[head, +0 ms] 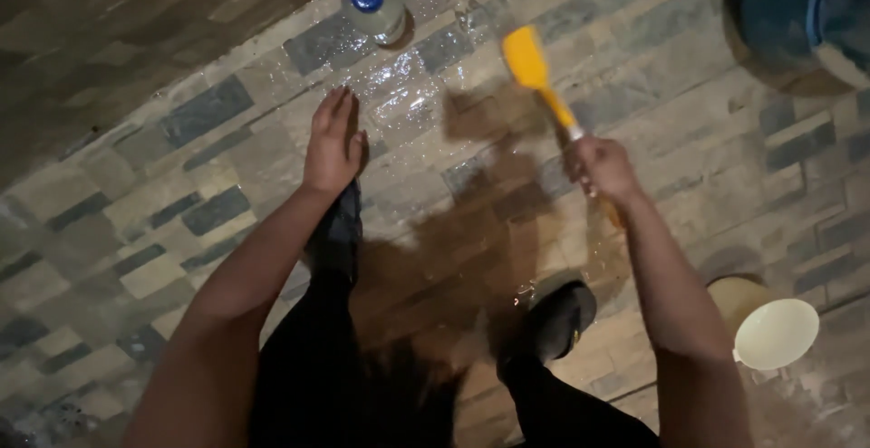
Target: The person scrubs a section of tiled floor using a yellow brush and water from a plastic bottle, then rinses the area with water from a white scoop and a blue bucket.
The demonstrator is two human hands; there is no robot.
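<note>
I see a wet tiled floor [227, 176], rough brick-pattern stone in tan and grey-blue, glossy where water pools near the top middle. A dark blue rounded container [797, 4] sits at the top right corner (mostly cut off, can't tell the kind). Black trouser legs [317, 366] and a dark shoe [562, 317] stand on the tiles below the arms. A cream plastic bowl [775, 332], round and smooth, lies at the lower right, well apart from the hands. A clear plastic bottle [373, 2] with a blue cap stands upright at the top, just beyond the wet patch.

My right hand [603, 167] has its fingers wrapped tight round the handle of a yellow brush [535, 72]; its flat, rectangular head sticks up and left past the knuckles, over the wet tiles. My left hand [333, 144] is empty, palm down, fingers straight and close together, hovering near the puddle, below the bottle and not touching it.
</note>
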